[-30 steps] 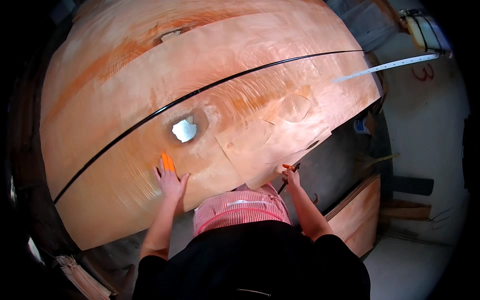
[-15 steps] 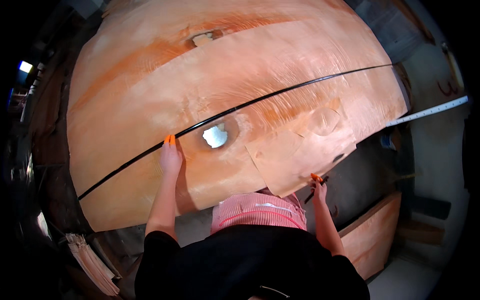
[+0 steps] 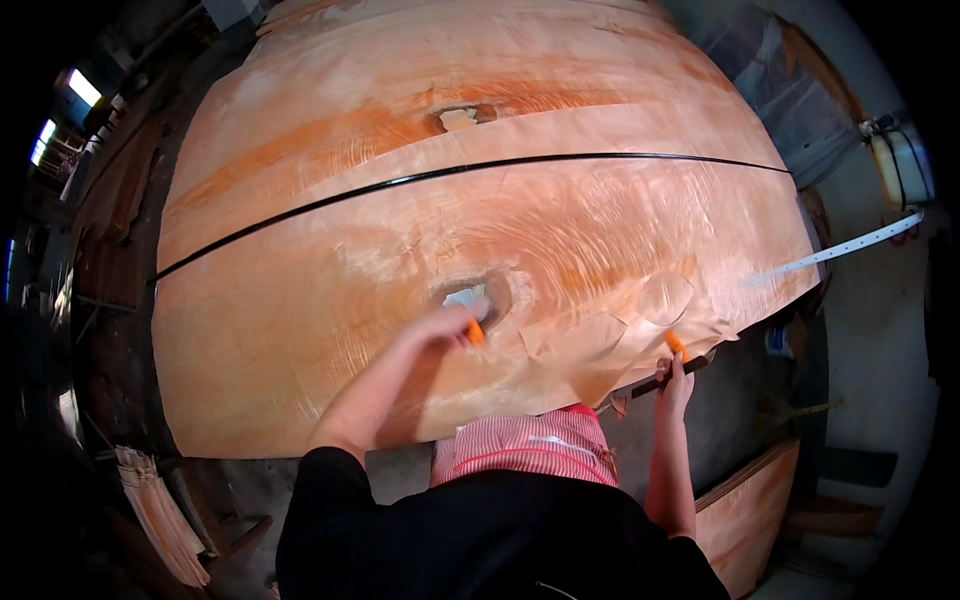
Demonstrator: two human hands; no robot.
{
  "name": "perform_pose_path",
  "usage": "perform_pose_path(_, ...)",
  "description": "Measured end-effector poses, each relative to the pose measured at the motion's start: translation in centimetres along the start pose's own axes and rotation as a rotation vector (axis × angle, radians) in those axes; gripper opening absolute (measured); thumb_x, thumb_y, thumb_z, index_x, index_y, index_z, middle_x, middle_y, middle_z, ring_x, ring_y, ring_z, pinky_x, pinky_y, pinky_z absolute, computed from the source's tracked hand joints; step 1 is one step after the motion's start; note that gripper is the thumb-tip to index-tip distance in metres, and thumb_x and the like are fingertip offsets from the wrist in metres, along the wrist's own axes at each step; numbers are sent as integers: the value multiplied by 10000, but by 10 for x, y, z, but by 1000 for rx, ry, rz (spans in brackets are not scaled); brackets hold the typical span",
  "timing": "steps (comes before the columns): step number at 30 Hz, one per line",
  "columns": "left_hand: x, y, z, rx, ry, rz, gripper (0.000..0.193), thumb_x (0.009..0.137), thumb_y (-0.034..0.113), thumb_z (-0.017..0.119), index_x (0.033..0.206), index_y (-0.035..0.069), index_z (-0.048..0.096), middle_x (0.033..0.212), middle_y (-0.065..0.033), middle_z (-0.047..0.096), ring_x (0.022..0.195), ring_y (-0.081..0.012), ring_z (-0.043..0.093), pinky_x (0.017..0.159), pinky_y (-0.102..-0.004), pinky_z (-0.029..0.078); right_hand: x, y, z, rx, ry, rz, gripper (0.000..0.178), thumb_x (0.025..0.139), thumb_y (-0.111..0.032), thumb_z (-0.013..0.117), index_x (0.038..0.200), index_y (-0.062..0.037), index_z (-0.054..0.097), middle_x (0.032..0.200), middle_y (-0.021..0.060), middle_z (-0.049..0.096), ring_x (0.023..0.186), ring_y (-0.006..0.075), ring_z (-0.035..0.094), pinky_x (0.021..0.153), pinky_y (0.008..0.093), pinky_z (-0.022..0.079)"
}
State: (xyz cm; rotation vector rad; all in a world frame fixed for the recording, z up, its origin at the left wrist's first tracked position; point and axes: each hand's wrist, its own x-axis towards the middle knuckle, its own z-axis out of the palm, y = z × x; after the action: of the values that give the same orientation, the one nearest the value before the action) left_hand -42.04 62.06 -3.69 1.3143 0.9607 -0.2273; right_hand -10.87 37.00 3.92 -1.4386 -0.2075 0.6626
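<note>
A large sheet of wood veneer, pale with orange grain, spreads before me. My left hand, with orange finger covers, is over the near ragged hole; motion blurs its fingers. A long thin black strip lies across the sheet, beyond that hand and apart from it. At the near right edge my right hand is closed on a narrow dark bar-shaped tool, whose exact kind I cannot make out. Beside it, loose veneer pieces overlap on the sheet.
A white ruler-like strip sticks out past the right edge. A second ragged hole shows farther back. Stacked veneer stands low on the right, and a bundle of veneer strips low on the left.
My left hand has let go of the black strip and moved right to the near hole. The strip now lies farther from me. My right hand has moved up and right with the dark tool.
</note>
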Motion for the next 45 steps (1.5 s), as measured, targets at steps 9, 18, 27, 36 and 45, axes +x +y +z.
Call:
perform_pose_path(9,-17,18,95,-1118,-315,217,608,801,525,454,1119,7,456,953,-111,584,865,-220,592,732,-342,478,-97,-57,85,-214,-514,-293,302,897,-276,392,1025,-2,402,681,33,428,536,72,349,492,198,285)
perform_pose_path(18,-34,-44,81,-1341,-112,172,484,786,361,570,1125,29,473,1044,-110,547,960,-181,522,837,-321,413,-125,-18,86,-427,-692,-239,244,880,-222,429,1025,-34,367,754,27,457,610,58,364,573,181,320)
perform_pose_path(27,-86,-56,-15,-904,241,430,299,792,171,587,1032,0,537,967,-66,592,869,-137,556,800,-277,429,-137,-28,61,-799,-1106,17,189,858,-23,395,967,-16,549,627,32,475,588,96,411,555,219,351)
perform_pose_path(36,-112,-180,-55,-828,710,153,203,808,178,573,942,25,572,905,-45,599,784,-105,555,702,-235,436,-26,18,53,-882,-585,302,198,849,-78,422,973,-34,571,719,51,558,639,97,473,575,240,405)
perform_pose_path(45,-112,-182,-25,-90,1400,-89,321,769,203,596,989,-19,522,911,-106,574,823,-192,550,725,-286,436,96,109,76,-851,-337,90,189,835,-180,486,855,-18,581,636,-2,529,548,52,440,503,204,347)
